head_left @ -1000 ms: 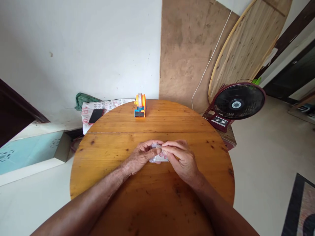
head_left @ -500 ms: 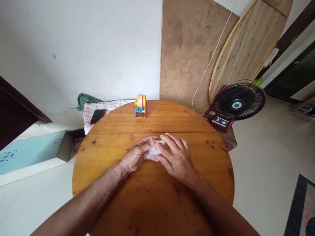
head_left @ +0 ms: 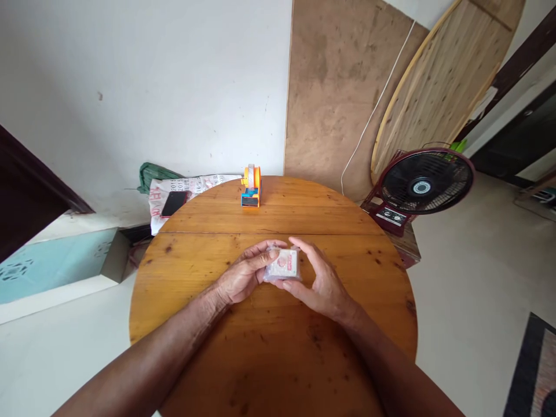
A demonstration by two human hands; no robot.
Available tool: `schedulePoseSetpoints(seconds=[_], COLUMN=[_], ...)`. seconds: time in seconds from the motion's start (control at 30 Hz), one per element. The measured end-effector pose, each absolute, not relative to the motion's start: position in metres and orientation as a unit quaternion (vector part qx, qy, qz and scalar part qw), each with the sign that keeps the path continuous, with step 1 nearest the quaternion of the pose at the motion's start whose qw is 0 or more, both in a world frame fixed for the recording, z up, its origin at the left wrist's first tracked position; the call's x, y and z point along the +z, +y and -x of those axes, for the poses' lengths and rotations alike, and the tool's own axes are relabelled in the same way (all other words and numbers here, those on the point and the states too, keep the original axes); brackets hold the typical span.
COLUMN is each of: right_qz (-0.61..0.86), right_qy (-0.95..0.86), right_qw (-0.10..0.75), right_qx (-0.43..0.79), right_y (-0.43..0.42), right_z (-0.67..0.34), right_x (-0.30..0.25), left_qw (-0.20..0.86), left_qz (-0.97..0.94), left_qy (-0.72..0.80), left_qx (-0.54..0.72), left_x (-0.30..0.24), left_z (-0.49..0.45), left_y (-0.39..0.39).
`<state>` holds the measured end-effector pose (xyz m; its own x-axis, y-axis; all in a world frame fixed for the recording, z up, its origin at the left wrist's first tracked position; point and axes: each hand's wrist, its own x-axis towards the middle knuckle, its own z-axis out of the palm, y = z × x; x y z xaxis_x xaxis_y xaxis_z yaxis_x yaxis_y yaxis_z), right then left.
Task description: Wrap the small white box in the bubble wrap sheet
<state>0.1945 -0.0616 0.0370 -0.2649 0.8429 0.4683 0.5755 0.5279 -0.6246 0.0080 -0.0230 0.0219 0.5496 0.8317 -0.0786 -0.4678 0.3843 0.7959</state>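
Note:
A small white box with red print, wrapped in clear plastic, is just above the table in the middle of the view. My left hand is closed on its left end, thumb on top and fingers behind and below. At the box's right end, my right hand curves around with thumb and fingers apart. Its thumb lies along the near lower edge and its index fingertip is by the far edge; whether that fingertip touches the plastic I cannot tell. An orange and blue tape dispenser stands at the table's far side.
The round wooden table has a seam across it. Beyond its left edge a dark phone lies on a printed white sack. A dark red fan stands at the right, before a leaning round wooden board.
My right hand has drawn back to the right off the top of the box, its fingers spreading, so the red print now shows. My left hand keeps its hold.

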Motion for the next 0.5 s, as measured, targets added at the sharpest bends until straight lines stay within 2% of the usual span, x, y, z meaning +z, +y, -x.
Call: schedulePoseSetpoints(seconds=[0.23,0.43,0.5], right_qz=[0.432,0.494,0.504], right_qy=[-0.800,-0.781,-0.781], right_qw=[0.403,0.338,0.313], right_qx=[0.109,0.179,0.195], right_y=[-0.055,-0.055,-0.055], right_z=[-0.197,-0.193,-0.191], right_x=[0.029,0.026,0.025], left_qw=[0.783,0.615,0.593], left_qz=[-0.410,-0.552,-0.554], left_qy=[0.267,0.392,0.404], left_qx=[0.383,0.406,0.421], left_x=[0.021,0.023,0.025], left_z=[-0.009,-0.004,-0.002], left_y=[-0.022,-0.019,-0.017])
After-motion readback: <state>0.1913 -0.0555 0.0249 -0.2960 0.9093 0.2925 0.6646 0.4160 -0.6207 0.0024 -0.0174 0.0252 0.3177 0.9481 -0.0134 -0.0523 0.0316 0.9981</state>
